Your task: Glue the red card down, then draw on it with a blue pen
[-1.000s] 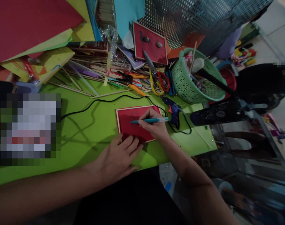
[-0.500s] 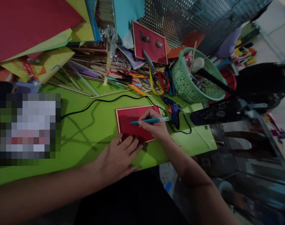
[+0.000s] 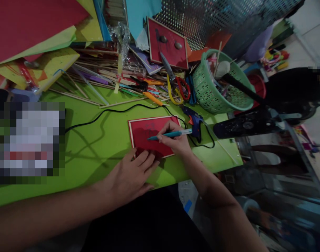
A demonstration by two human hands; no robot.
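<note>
A red card (image 3: 139, 136) edged with pale sticks lies on the green table (image 3: 96, 143) in front of me, with small dark marks drawn on its upper part. Pinched in my right hand (image 3: 177, 142) is a teal pen (image 3: 172, 134), its tip pointing left over the middle of the card. Whether the tip touches the surface I cannot tell. My left hand (image 3: 135, 171) lies flat with fingers spread, fingertips on the card's lower left edge. Just right of the card rests a blue glue gun (image 3: 193, 120), its black cord looping round behind.
Scissors (image 3: 172, 85), an orange-handled cutter (image 3: 152, 98) and many thin sticks (image 3: 96, 75) crowd the back. A green basket (image 3: 215, 91) of odds and ends stands back right. Another framed red card (image 3: 169, 52) with two stones leans behind. Coloured paper (image 3: 31, 28) covers the back left.
The pen and my right hand have shifted slightly to the right across the card. My left hand stays on the card's edge. The whole view has moved a little.
</note>
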